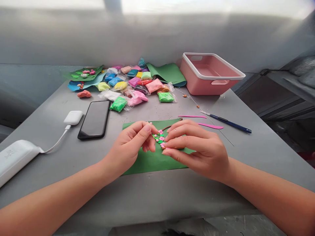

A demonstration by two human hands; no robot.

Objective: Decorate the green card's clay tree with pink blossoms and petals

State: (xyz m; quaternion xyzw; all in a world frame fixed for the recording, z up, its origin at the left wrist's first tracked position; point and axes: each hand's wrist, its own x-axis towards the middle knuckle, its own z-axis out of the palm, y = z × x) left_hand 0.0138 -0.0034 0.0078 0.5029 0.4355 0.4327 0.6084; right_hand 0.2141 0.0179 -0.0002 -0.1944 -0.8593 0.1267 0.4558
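From where I stand, the left hand [133, 141] has its thumb and first finger bent close together, right at the flower piece [161, 138]. I can't tell if a tiny bit is pinched between them. The right hand [203, 147] curves over the other side, and its fingertips touch the piece. Its fingers are a little apart, and they hide so much that I can't tell how tightly they hold on.

The flower piece is on the green sheet [155, 162], between the two hands. It has little pink flowers, green leaves and some brown under the right hand. A thin brown strip [168, 126] pokes out behind. It looks like soft clay, so I guess it is very light and easy to squash. The petals might stick to a finger or come off. The brown edge looks like the best place to hold, with a gentle touch and no pushing on the flowers.

Past the right hand are two pink tools [210, 126] and a dark blue tool [228, 123] with a thin tip. A black phone [94, 119] is left of the sheet. Farther back on the counter [261, 157] are lots of bright clay packets [120, 86] and a pink box [203, 86] with a white rim.
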